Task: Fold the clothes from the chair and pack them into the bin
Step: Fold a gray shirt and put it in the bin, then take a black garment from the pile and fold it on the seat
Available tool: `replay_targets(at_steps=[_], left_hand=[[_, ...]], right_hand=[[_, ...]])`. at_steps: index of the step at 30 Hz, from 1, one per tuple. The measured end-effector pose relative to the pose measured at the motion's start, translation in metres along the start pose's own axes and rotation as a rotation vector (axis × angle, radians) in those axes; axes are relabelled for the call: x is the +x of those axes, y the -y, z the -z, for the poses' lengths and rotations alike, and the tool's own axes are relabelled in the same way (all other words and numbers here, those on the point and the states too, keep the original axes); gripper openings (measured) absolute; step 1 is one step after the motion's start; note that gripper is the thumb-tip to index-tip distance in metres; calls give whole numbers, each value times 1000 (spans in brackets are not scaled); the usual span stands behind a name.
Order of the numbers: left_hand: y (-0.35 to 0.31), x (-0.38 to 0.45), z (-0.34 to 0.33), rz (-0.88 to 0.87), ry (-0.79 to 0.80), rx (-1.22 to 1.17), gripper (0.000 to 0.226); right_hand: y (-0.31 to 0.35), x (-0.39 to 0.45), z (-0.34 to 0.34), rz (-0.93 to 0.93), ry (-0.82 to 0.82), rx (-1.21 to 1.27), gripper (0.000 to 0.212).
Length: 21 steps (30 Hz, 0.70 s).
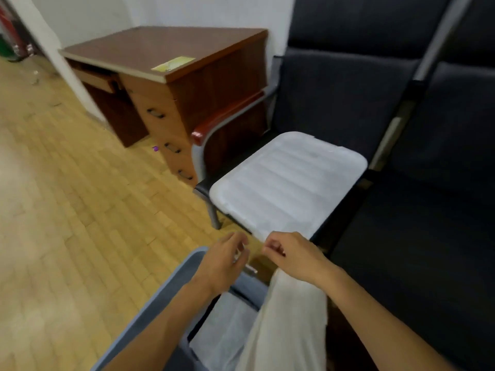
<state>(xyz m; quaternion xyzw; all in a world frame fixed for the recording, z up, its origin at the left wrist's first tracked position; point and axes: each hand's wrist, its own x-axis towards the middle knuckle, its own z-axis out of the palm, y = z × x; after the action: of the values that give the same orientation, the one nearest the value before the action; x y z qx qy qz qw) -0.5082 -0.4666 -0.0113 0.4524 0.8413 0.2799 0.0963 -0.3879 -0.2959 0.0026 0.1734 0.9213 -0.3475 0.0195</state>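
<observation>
Right hand (290,254) pinches the pale garment (284,325), draped into the grey bin (171,287) at bottom centre. Left hand (227,257) loose, apparently empty. Best lowered flat, folds kept.

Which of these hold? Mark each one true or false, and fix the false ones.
1. The white lid lies on the dark chair seat. True.
2. The right hand pinches the white garment. True.
3. The left hand grips the lid. False: it hovers above the blue-grey bin, apart from the lid.
4. The wooden desk stands to the right of the chairs. False: it stands to their left, by the wall.
5. The white garment hangs over the bin. True.
</observation>
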Motion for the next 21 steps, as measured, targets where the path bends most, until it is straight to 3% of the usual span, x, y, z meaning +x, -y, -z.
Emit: replay_targets(at_steps=[5,9,14,20,21], left_hand=[[-150,90,-59,-281,115,-49,5],[-276,135,-148,-539,290,-26,5],[-410,158,-266,-797,514,-3,6],[-522,132,-388,-1081,674,34,19],[-531,126,-403,-1110,692,59,23]], right_hand=[[-88,-77,89,-115,-348,172,18],[-199,-167,141,-380,-618,216,16],[-317,-272,163,-697,-1133,246,17],[-377,-348,156,-951,-1463,310,3],[-378,-351,156,-975,-1531,307,8]])
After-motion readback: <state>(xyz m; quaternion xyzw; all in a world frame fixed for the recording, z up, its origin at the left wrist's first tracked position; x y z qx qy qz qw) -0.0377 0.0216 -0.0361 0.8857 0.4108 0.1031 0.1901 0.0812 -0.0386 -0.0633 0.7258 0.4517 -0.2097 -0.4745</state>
